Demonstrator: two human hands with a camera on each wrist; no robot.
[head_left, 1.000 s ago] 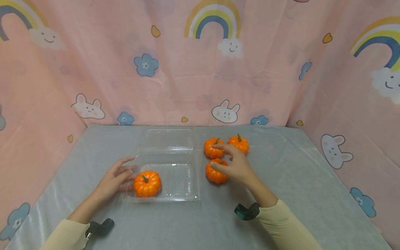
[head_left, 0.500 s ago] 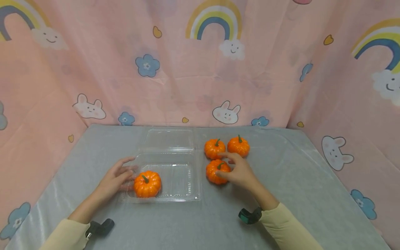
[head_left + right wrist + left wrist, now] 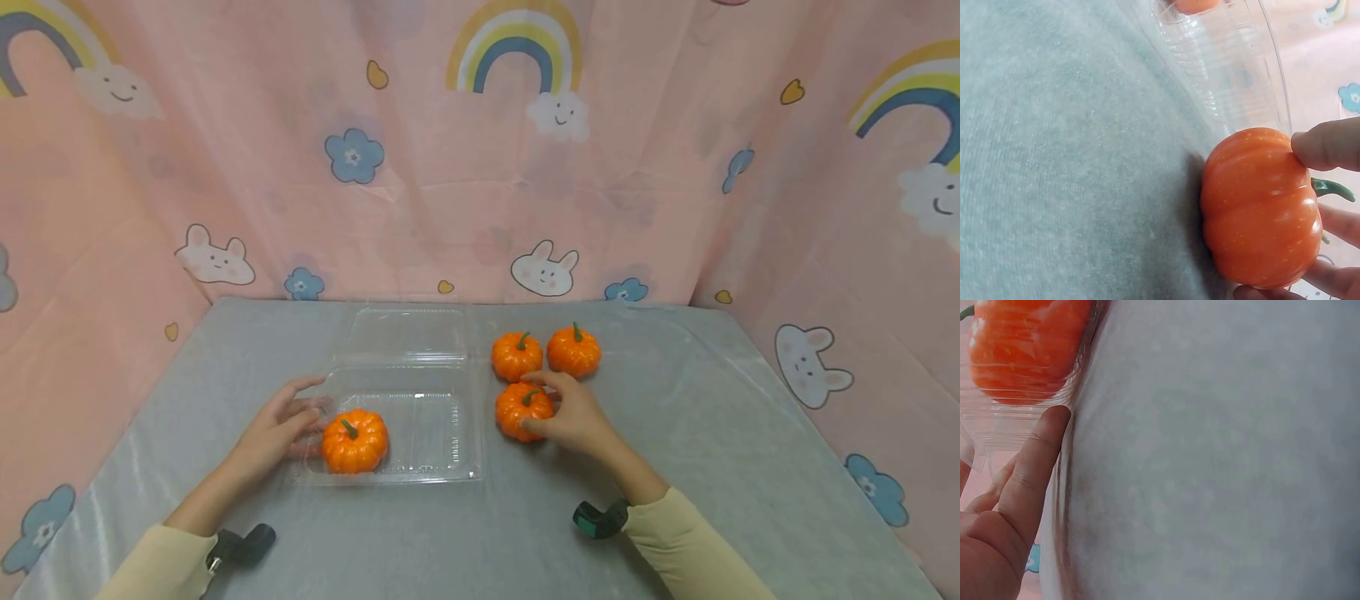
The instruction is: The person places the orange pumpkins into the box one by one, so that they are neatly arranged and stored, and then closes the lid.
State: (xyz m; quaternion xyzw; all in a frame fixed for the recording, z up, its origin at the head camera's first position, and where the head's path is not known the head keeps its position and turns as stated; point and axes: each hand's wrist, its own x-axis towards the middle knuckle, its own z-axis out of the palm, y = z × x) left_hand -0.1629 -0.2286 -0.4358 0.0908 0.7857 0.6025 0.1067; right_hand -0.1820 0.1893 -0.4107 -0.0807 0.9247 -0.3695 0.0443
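A clear plastic clamshell box (image 3: 420, 433) lies with its lid (image 3: 408, 333) folded back on the grey cloth. One small orange pumpkin (image 3: 355, 442) with a green stem sits in its left part. My left hand (image 3: 273, 425) rests against the box's left side; in the left wrist view a straight finger (image 3: 1035, 469) touches the plastic wall. To the right of the box, my right hand (image 3: 573, 412) grips the nearest loose pumpkin (image 3: 517, 412) between thumb and fingers. The right wrist view has that pumpkin (image 3: 1263, 209) large, still on the cloth, the thumb (image 3: 1329, 145) pressing its side.
Behind the gripped pumpkin stand two more, a left one (image 3: 516, 358) close to it and a right one (image 3: 573, 354). A pink patterned curtain (image 3: 450, 225) closes off the back and sides. Grey cloth (image 3: 720, 433) covers the table.
My right hand has come down and toward me from above the loose pumpkins, and its thumb and fingers have closed round the nearest one. The left hand has stayed at the box.
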